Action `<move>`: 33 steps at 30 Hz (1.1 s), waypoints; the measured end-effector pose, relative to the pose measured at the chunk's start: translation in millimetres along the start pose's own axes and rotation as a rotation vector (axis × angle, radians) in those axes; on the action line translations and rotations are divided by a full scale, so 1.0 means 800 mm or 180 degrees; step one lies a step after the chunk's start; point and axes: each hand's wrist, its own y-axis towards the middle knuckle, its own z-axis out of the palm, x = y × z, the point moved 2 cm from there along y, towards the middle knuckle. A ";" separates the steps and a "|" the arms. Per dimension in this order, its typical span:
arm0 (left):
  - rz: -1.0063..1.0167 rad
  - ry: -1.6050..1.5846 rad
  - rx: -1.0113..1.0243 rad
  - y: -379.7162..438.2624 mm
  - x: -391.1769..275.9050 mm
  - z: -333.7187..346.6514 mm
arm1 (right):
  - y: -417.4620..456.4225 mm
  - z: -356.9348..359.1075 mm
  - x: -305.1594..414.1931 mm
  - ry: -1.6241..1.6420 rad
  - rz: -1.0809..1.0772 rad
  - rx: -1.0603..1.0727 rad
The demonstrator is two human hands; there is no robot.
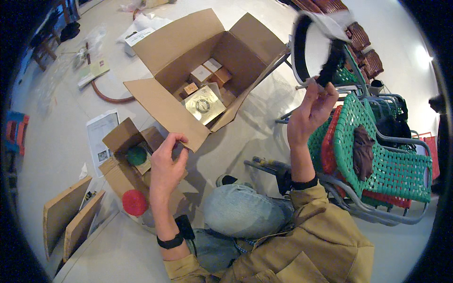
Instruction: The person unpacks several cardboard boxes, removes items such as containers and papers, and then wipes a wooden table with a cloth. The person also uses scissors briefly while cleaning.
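Note:
My left hand (168,161) has its thumb and forefinger at the near flap (170,113) of a large open cardboard box (244,53), gripping the flap's edge. Inside the box lie a shiny gold box (204,104) with a round dark emblem, small white-topped cartons (201,73) and a tiny orange-brown box (191,88). Raised at the right, my right hand (308,116) pinches the lower end of a curved white band (324,23) with black fuzzy lining. The band hangs beyond the large box's right side.
A smaller open carton (122,136) holds a round green object (137,155); a red round object (135,202) is beside it. Green woven chairs (385,152) with metal frames stand right. Wooden boards (65,212) stand at lower left. A brown hose-like ring (109,100) and printed sheet (102,138) lie left.

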 end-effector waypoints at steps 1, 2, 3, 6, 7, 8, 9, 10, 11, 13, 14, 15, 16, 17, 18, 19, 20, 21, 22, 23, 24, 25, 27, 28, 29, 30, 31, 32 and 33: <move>0.0000 0.0016 -0.0008 -0.002 0.000 -0.001 | 0.004 0.009 0.003 0.0080 -0.0151 0.0134; -0.0013 0.0021 -0.0010 -0.003 0.001 -0.002 | 0.006 0.020 0.011 0.0390 0.0133 0.0297; -0.0015 0.0018 0.0007 -0.003 0.001 -0.001 | 0.012 0.031 0.012 0.0354 -0.0237 0.0417; -0.0067 0.0003 0.0047 -0.004 0.001 -0.002 | 0.009 0.060 0.011 0.0454 0.0251 0.0937; -0.0093 -0.0001 0.0059 -0.004 0.001 -0.003 | 0.005 0.069 0.001 0.0328 0.0434 0.1130; -0.0071 0.0042 0.0064 -0.005 0.000 -0.003 | 0.002 0.074 -0.009 0.0337 0.0727 0.1394; -0.0053 0.0083 0.0066 -0.004 0.000 -0.004 | -0.001 0.078 -0.020 0.0344 0.1021 0.1664; -0.0034 0.0122 0.0071 -0.004 0.000 -0.005 | -0.003 0.081 -0.033 0.0175 0.1153 0.1720; -0.0009 0.0138 0.0062 -0.004 0.002 -0.005 | -0.004 0.077 -0.040 -0.0340 0.1290 0.2054; 0.0051 0.0183 0.0031 -0.004 0.006 -0.005 | -0.003 0.080 -0.049 -0.0734 0.1131 0.2444; 0.0062 0.0189 0.0014 -0.003 0.008 -0.005 | -0.001 0.083 -0.051 -0.1040 0.1072 0.2709; 0.0086 0.0190 0.0008 -0.002 0.009 -0.004 | 0.004 0.088 -0.050 -0.1145 0.1054 0.2731; 0.0111 0.0190 0.0004 -0.001 0.010 -0.003 | 0.008 0.096 -0.050 -0.1253 0.1037 0.2752; 0.0098 0.0202 0.0033 0.000 0.008 -0.004 | 0.010 0.104 -0.052 -0.1362 0.1022 0.2770; 0.0093 0.0200 0.0069 0.003 0.005 -0.003 | 0.009 0.110 -0.057 -0.1501 0.1068 0.2848; 0.0086 0.0213 0.0096 0.004 0.003 -0.004 | 0.002 0.115 -0.064 -0.1353 0.0919 0.3164; 0.0093 0.0179 0.0092 0.005 0.003 -0.003 | -0.007 0.117 -0.075 -0.1205 0.0768 0.3475; 0.0085 0.0148 0.0079 0.005 0.004 -0.003 | -0.014 0.123 -0.077 -0.1042 0.0613 0.3797; 0.0078 0.0117 0.0067 0.005 0.005 -0.003 | -0.020 0.124 -0.075 -0.0835 0.1063 0.3635; 0.0073 0.0132 0.0067 0.006 0.004 -0.003 | -0.016 0.119 -0.076 -0.0828 0.1023 0.3232; 0.0068 0.0148 0.0067 0.007 0.004 -0.003 | -0.010 0.110 -0.079 -0.0819 0.0982 0.2829; 0.0049 0.0162 0.0075 0.007 0.004 -0.003 | -0.004 0.099 -0.084 -0.0810 0.0953 0.2435; 0.0000 0.0158 0.0116 0.007 0.001 -0.002 | 0.005 0.067 -0.106 -0.1126 0.0702 0.1533; -0.0015 0.0150 0.0125 0.008 -0.001 -0.002 | 0.006 0.051 -0.118 -0.1365 0.0424 0.1043; 0.0045 0.0149 0.0075 0.009 -0.001 -0.002 | 0.003 0.036 -0.130 -0.1533 0.0567 0.0662; 0.0119 0.0145 0.0036 0.010 -0.001 0.000 | -0.006 0.017 -0.157 -0.1247 0.0868 0.0255; 0.0210 0.0127 0.0007 0.013 0.000 0.004 | -0.019 -0.004 -0.189 -0.0968 0.1147 -0.0166; 0.0273 0.0153 -0.0047 0.014 -0.001 0.006 | -0.036 -0.018 -0.217 -0.0671 0.1570 -0.0456; 0.0339 0.0171 -0.0092 0.015 -0.001 0.009 | -0.053 -0.032 -0.241 -0.0376 0.1983 -0.0750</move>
